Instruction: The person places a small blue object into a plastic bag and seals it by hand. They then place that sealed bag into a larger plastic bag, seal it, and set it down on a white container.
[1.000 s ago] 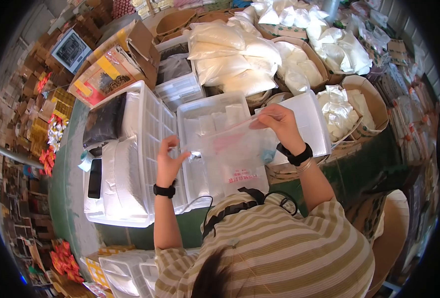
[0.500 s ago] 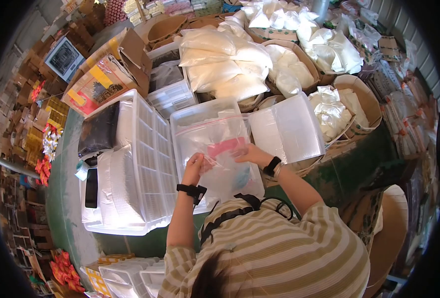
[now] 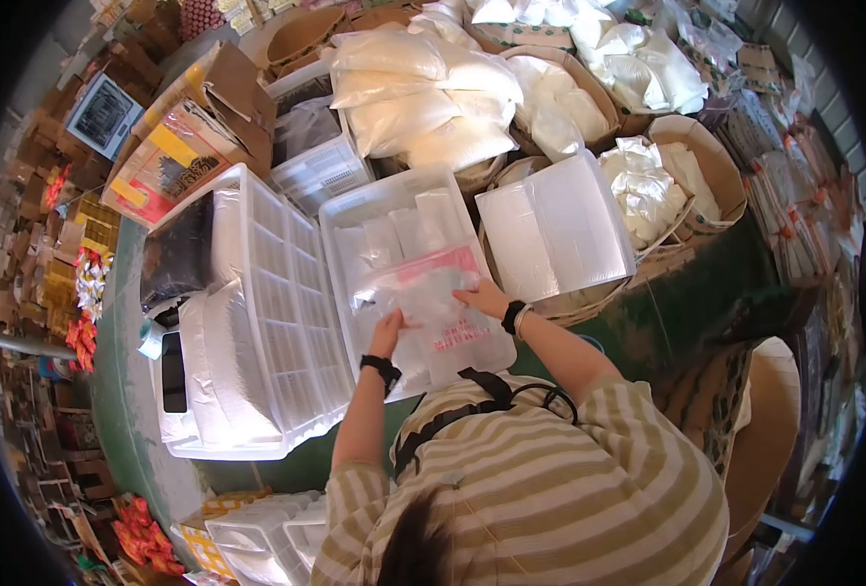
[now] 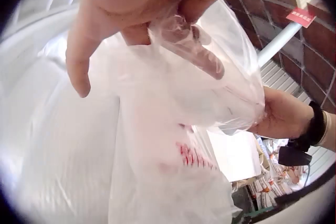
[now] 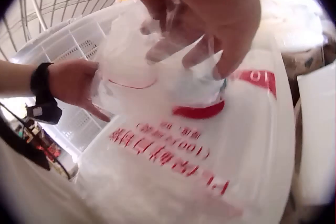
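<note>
Yep, thin crinkly clear plastic bag (image 3: pixel 413 285), so go gently.
Head view: it's above the white plastic bin (image 3: pixel 327 227), hands apart. Left wrist: left hand (image 4: pixel 163 6) grips film; spread folds first. Right wrist: right hand (image 5: pixel 202 19) grips too; pull evenly.

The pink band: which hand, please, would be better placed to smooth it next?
Probably the right hand: in the head view it is close to the right end of the pink band; the left hand sits farther below. Both hold the clear bag, though.
</note>
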### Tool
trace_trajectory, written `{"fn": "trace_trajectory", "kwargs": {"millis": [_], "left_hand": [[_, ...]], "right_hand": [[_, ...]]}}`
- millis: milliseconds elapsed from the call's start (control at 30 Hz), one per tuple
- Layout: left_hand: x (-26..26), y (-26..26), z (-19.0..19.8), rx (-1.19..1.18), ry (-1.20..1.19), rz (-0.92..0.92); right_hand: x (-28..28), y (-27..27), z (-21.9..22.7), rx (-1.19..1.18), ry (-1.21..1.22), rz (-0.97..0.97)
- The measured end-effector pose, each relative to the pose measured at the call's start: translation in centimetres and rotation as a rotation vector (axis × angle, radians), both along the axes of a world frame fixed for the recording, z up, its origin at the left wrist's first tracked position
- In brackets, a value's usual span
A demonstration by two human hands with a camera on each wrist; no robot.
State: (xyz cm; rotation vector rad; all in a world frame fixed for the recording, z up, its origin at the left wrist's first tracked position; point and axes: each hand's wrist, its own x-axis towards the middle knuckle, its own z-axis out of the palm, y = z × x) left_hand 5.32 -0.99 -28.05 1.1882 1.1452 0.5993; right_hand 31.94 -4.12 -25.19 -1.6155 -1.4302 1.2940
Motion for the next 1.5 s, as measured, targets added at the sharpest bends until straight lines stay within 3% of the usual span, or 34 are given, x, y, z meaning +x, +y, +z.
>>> {"fn": "trace_trajectory", "kwargs": {"millis": [167,267,367,467,500,600,667,800,900,1067,1167,1267,1367,1500], "left_hand": [[0.4,-4.5,-3.4,-0.224,0.08,0.1],[-0.3,-5.1,-7.4,-0.211,0.031,0.157],[-0.3,-5.3,-7.6,-0.056,0.436,0.225],[2.7,-5.8,0.4,0.294,0.802,0.53],[2.6,-5.7,1.0,0.329,0.732,0.458],[4.1,-5.0,4.4,1.052,0.783,-0.127],[5.9,-3.2,4.3,0.988,0.822,-0.229],[7.5,-0.6,1.6,0.807,0.925,-0.412],[8.9,0.1,-0.7,0.618,0.937,-0.326],[9.5,0.4,-3.0,0.626,0.957,-0.298],[9.8,0.5,-3.6,0.658,0.987,-0.309],[9.9,0.6,-4.1,0.681,1.027,-0.332],[10.1,0.9,-4.2,0.673,1.05,-0.362],[10.3,1.3,-4.4,0.659,1.07,-0.385]], "right_hand": [[-1.3,-3.8,-5.4,-0.275,-0.05,-0.124],[-1.6,-4.5,-5.5,-0.228,-0.137,-0.144],[-2.1,-4.1,-4.3,-0.297,-0.137,-0.153],[-2.7,-3.3,-4.9,-0.278,-0.265,-0.182],[-2.9,-3.0,-4.2,-0.3,-0.258,-0.168],[-3.3,-2.4,-0.5,-0.336,-0.251,-0.139],[-3.6,-2.5,0.0,-0.317,-0.268,-0.151],[-3.4,-2.5,-3.2,-0.314,-0.254,-0.255],[-3.2,-2.6,-4.2,-0.307,-0.337,-0.282],[-2.8,-2.2,-5.9,-0.361,-0.333,-0.294],[-3.0,-2.6,-8.3,-0.242,-0.441,-0.332],[-2.3,-1.7,-6.7,-0.4,-0.167,-0.407],[-1.0,-0.6,-7.8,-0.292,0.198,-0.549],[-0.1,3.0,-7.0,-0.096,0.259,-0.56]]}}
